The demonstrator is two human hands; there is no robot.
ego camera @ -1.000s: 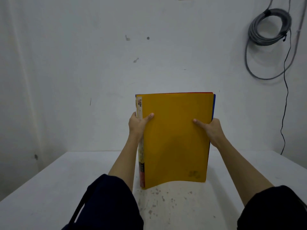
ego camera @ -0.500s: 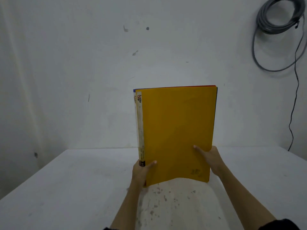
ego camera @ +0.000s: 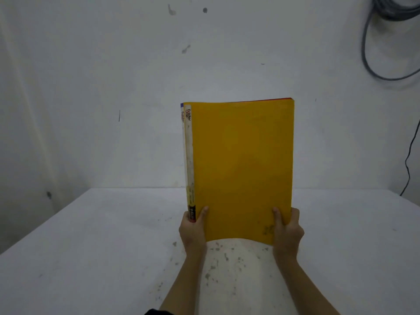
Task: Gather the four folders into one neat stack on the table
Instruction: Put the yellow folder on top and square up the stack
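A bundle of folders (ego camera: 241, 164) stands upright on its bottom edge on the white table (ego camera: 91, 246), with a yellow folder facing me. Thin blue and red edges of other folders show behind it at the top; the rest of them is hidden. A white spine label runs down the left side. My left hand (ego camera: 193, 230) grips the bundle's lower left corner at the spine. My right hand (ego camera: 287, 230) grips the lower right corner. The yellow cover's bottom edge bows upward between my hands.
The table's far edge meets a white wall (ego camera: 113, 87). A grey coiled cable (ego camera: 391, 37) hangs on the wall at the upper right, and a thin black cord (ego camera: 410, 160) drops beside it. Dark speckles mark the tabletop near me.
Both hands slid down from the middle of the folders' sides to the bottom corners. The bundle stayed upright on the table. My view tilted downward a little.
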